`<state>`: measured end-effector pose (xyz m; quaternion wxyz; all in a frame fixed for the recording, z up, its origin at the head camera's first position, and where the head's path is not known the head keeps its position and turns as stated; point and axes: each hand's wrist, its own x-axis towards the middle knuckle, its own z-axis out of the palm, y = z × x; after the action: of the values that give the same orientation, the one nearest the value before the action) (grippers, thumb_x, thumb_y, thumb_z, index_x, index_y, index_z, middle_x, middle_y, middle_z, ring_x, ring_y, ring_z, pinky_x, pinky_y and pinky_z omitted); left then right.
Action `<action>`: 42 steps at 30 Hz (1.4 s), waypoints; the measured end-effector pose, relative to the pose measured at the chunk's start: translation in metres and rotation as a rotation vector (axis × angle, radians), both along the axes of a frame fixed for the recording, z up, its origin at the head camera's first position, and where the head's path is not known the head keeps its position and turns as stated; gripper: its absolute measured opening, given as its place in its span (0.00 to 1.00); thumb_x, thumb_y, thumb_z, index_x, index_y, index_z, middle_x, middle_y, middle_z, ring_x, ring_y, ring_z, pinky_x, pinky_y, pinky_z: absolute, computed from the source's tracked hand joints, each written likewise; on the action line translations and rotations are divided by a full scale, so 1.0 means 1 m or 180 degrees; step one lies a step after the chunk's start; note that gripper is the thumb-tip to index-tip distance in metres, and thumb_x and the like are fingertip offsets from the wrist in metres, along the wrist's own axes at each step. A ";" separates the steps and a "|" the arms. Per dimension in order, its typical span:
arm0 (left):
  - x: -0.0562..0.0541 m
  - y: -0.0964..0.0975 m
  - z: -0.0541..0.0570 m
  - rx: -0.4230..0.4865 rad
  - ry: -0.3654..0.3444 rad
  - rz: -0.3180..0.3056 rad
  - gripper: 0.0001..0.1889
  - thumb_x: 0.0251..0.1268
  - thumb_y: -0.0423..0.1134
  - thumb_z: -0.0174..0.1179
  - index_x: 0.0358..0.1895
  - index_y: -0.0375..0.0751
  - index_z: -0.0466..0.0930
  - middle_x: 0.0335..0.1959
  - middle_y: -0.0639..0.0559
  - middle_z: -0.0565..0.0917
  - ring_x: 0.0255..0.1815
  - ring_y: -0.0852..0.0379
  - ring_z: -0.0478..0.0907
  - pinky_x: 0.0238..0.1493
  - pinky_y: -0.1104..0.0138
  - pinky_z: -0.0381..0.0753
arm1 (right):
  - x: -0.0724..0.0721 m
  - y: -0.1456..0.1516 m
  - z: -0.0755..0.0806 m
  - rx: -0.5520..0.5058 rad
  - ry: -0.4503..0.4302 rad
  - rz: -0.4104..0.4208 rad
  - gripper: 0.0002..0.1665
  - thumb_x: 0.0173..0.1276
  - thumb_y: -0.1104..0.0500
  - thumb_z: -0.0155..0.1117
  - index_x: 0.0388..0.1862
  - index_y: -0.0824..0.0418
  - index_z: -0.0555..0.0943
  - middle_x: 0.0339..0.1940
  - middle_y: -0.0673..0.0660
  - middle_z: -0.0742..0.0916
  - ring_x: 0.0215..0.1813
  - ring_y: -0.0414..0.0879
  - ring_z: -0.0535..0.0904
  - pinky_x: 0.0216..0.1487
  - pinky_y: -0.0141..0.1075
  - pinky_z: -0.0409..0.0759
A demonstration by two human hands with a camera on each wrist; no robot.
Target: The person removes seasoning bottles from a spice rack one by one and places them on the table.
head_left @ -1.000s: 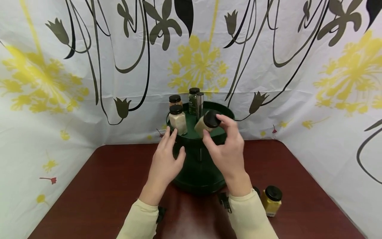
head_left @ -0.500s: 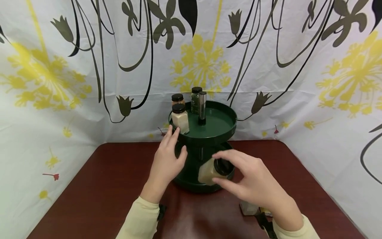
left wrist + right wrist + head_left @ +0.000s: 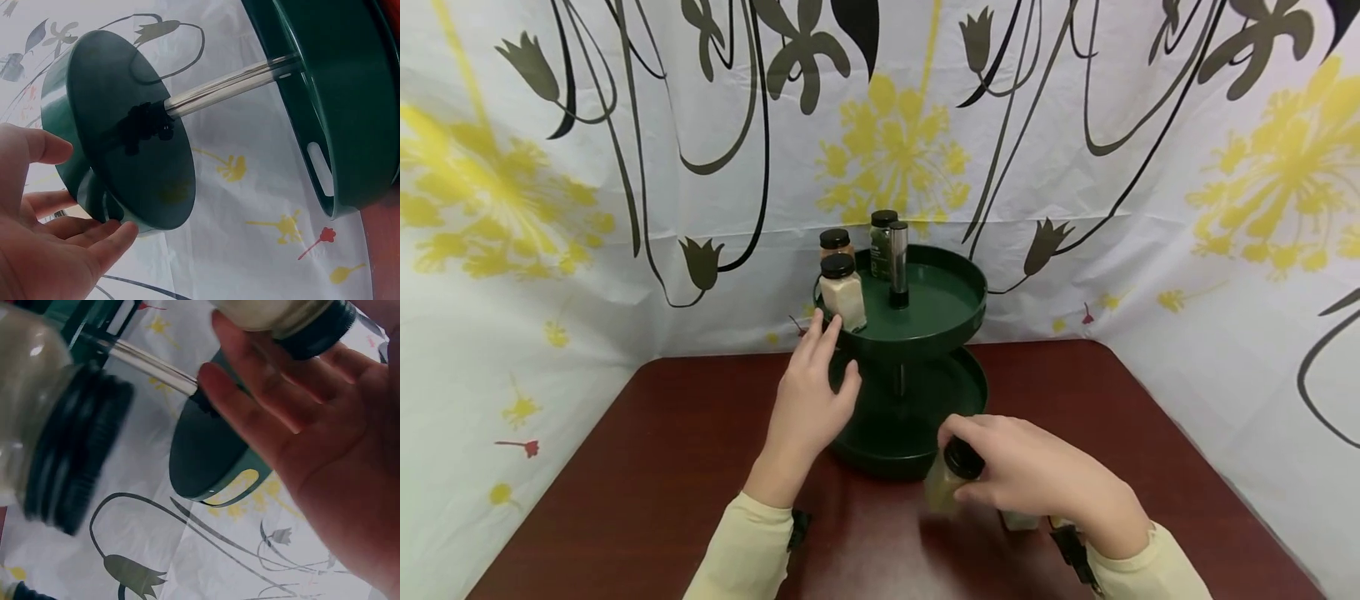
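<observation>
A spice jar with a black lid (image 3: 942, 490) and pale contents hangs tilted over the table, just in front of a green two-tier stand (image 3: 917, 337). My right hand (image 3: 1037, 467) pinches it by the lid, between fingers and thumb. In the right wrist view that jar (image 3: 265, 311) shows at the top, above my fingers. My left hand (image 3: 808, 400) has its fingers extended at the left rim of the upper tier. From below, the left wrist view shows these fingertips (image 3: 128, 231) touching the tier's side. Beside them on the upper tier stands a cream-filled jar (image 3: 844, 302).
Behind the cream jar are an orange-toned jar (image 3: 835, 243) and a jar of green herbs (image 3: 881, 250), near the metal post (image 3: 898, 267). Another jar (image 3: 1021, 521) on the table is mostly hidden under my right hand. A patterned curtain (image 3: 700, 167) surrounds the dark red table (image 3: 647, 467).
My right hand has lifted the pale jar off the upper tier and brought it down and toward me, over the table's front. My left hand has stayed at the rim.
</observation>
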<state>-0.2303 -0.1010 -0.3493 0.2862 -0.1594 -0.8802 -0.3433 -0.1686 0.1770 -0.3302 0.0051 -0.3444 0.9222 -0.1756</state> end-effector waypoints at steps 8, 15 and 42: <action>-0.001 0.000 -0.001 -0.0012 0.0021 0.0012 0.33 0.79 0.41 0.61 0.83 0.46 0.65 0.87 0.41 0.61 0.84 0.38 0.66 0.69 0.43 0.81 | -0.008 0.001 -0.007 0.0345 -0.0275 -0.0208 0.26 0.57 0.63 0.83 0.45 0.47 0.75 0.29 0.40 0.77 0.32 0.35 0.72 0.34 0.32 0.72; -0.001 0.000 -0.001 -0.0017 0.0053 0.0012 0.33 0.78 0.40 0.61 0.83 0.45 0.66 0.86 0.40 0.61 0.83 0.38 0.66 0.70 0.43 0.81 | -0.009 -0.001 -0.014 0.0408 -0.0387 -0.0260 0.26 0.56 0.63 0.83 0.45 0.47 0.76 0.28 0.40 0.78 0.31 0.35 0.73 0.34 0.33 0.73; 0.001 0.001 0.000 0.0092 -0.0073 -0.0063 0.34 0.78 0.41 0.62 0.83 0.44 0.64 0.88 0.40 0.56 0.85 0.37 0.62 0.73 0.41 0.78 | -0.007 -0.015 -0.029 0.0484 -0.0665 -0.0371 0.24 0.58 0.69 0.79 0.44 0.50 0.76 0.34 0.43 0.78 0.33 0.38 0.72 0.36 0.34 0.73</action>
<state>-0.2293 -0.1000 -0.3497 0.2749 -0.1600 -0.8768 -0.3606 -0.1760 0.1618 -0.3594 0.1169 -0.2688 0.9457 -0.1401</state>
